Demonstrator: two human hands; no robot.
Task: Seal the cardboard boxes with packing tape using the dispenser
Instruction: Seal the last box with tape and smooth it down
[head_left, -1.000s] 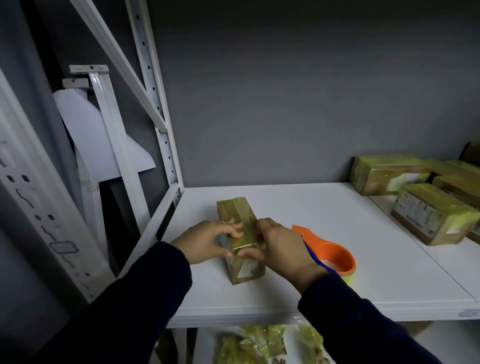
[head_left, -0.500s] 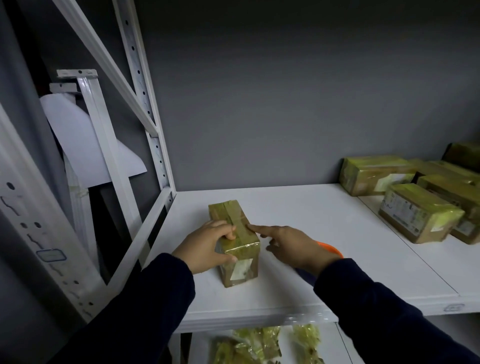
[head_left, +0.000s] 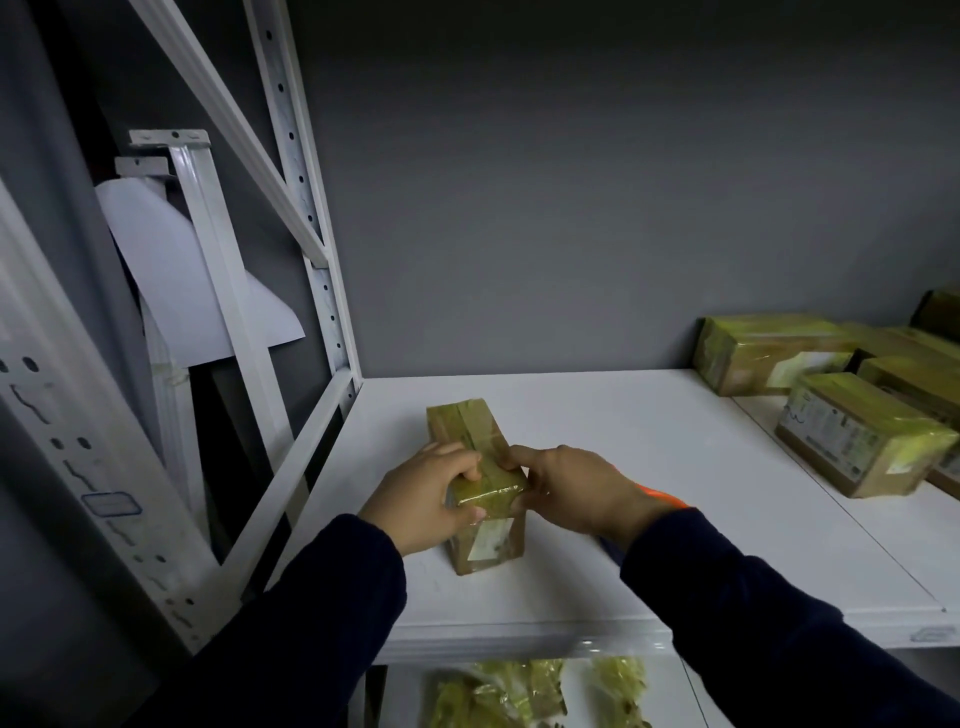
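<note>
A small cardboard box (head_left: 470, 431) wrapped in yellowish tape lies on the white shelf (head_left: 649, 467), one end toward me. My left hand (head_left: 423, 501) grips its near left corner, fingers on top and thumb on the front face. My right hand (head_left: 576, 493) holds the near right corner, fingers curled round the edge. The orange tape dispenser (head_left: 662, 500) lies on the shelf behind my right wrist, with only a thin strip of it showing.
Several taped boxes (head_left: 857, 436) are stacked at the right end of the shelf. White metal rack posts (head_left: 306, 208) stand at the left. Crumpled yellow tape scraps (head_left: 498, 691) lie on the lower shelf. A grey wall backs the shelf.
My right hand has gone from pointing on the box top to gripping its near right corner. The view has shifted, hiding most of the dispenser behind my right wrist.
</note>
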